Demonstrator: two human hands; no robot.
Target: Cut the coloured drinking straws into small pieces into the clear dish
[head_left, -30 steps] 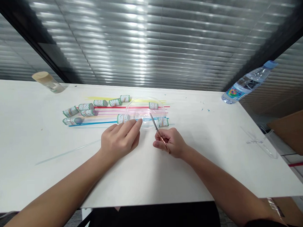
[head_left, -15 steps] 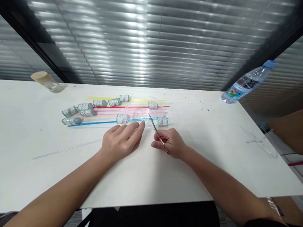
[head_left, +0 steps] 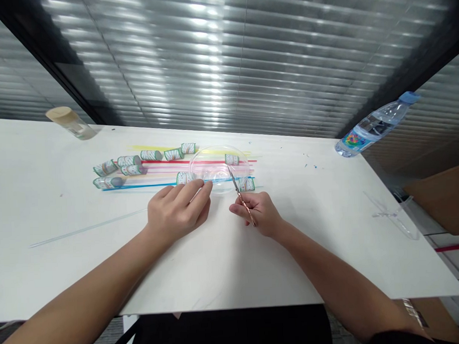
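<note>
The left hand (head_left: pixel 180 209) pinches a clear straw (head_left: pixel 88 228) in its fingers (head_left: pixel 197 195), extending leftward over the bench (head_left: pixel 214 273). With closed fingers, the right hand (head_left: pixel 263 213) holds scissors (head_left: pixel 242 199), which point toward the bowl (head_left: pixel 220 176).

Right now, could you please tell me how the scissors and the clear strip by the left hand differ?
Colour: the scissors have copper-toned handles and darker blades; the clear strip is see-through.
Length: the strip looks longer than the scissors, even with one end hidden.
Pose: the scissors point away from the person in the right hand; the strip runs leftward from the left hand.
Both are slender.
</note>
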